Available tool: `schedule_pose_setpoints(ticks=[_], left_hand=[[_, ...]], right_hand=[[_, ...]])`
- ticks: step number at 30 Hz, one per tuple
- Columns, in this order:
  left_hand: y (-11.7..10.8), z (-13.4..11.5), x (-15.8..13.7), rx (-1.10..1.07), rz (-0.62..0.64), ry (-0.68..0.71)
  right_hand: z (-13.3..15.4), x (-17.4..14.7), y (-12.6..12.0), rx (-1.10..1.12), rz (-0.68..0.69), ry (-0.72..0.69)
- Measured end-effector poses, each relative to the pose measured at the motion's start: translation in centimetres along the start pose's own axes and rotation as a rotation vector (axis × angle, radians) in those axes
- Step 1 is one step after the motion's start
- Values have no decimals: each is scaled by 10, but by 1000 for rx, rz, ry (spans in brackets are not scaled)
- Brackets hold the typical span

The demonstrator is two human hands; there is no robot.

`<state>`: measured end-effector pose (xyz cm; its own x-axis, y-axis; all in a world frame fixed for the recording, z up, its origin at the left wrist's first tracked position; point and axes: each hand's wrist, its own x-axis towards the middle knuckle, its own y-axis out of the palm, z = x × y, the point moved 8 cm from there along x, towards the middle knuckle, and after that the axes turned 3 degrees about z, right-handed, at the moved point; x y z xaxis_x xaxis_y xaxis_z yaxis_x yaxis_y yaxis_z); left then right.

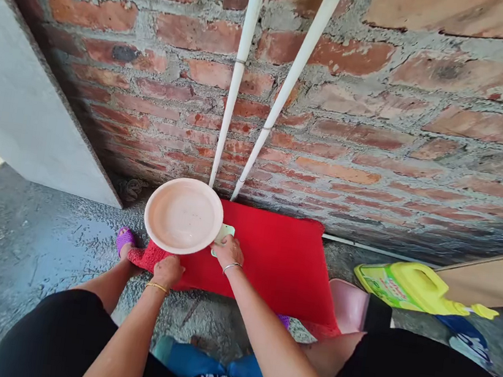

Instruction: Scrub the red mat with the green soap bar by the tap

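Note:
A red mat (280, 254) is spread out in front of me, with a shaggy, rumpled left end. On its upper left part sits a pale pink basin (183, 213) with a few dark specks inside. My left hand (169, 270) is closed at the mat's near edge, just below the basin, and its fingers appear to grip the cloth. Beside the basin's right rim, my right hand (228, 251) is wrapped round a pale green, flat-looking object (226, 231). My fingers cover most of that object, so its kind cannot be made out.
A brick wall (341, 138) with two white pipes (264, 128) rises behind the mat. At right lie a yellow detergent jug (410, 286), a pink container (347, 303) and a blue slipper (464, 334). A pale panel (46, 93) stands left; the concrete floor (64, 238) looks wet.

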<state>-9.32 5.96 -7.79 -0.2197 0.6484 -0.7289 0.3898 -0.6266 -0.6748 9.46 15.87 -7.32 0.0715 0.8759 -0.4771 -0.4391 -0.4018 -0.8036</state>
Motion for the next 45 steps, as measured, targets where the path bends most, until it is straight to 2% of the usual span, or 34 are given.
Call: schedule_pose_setpoints(ticks=[3,6,10,13,18,21,24,29,32,33,35,39,41,43,45], left_hand=[[1,-2,3,10,8,-6],[0,-6,4,26,12,1],[-1,-12,3,29,10,15],[-2,-13,3,28,3,16],[-1,-11,5,30,5,17],[-1,-13,6,42,10,20],[-2,-15,5,38,11,27],[-2,-13,4,21,-9,21],[-4,-5,4,34,-36,-45],[-4,-2,4,37,-45,-71],[-5,1,3,41,-56,-104],[-1,2,2,49,-51,-104],[0,1,2,23,-68,-91],[1,-1,1,0,-82,-84],[3,-2,1,4,-69,-84]], right_hand=[[13,11,7,-14,73,-29],[5,17,-2,-63,110,-43],[-21,21,-33,-124,49,19],[-16,27,-45,-92,-9,6],[24,38,-22,-115,52,-109],[23,42,-16,-110,86,-112],[-12,43,-34,-119,85,-25],[-112,33,-94,-163,1,242],[-139,12,-108,-183,-69,278],[-138,2,-103,-188,-83,247],[-118,-20,-78,-197,-67,134],[-52,-67,2,-217,50,-178],[-32,-83,31,-238,110,-278],[-32,-87,38,-256,138,-302],[-55,-82,22,-264,122,-244]])
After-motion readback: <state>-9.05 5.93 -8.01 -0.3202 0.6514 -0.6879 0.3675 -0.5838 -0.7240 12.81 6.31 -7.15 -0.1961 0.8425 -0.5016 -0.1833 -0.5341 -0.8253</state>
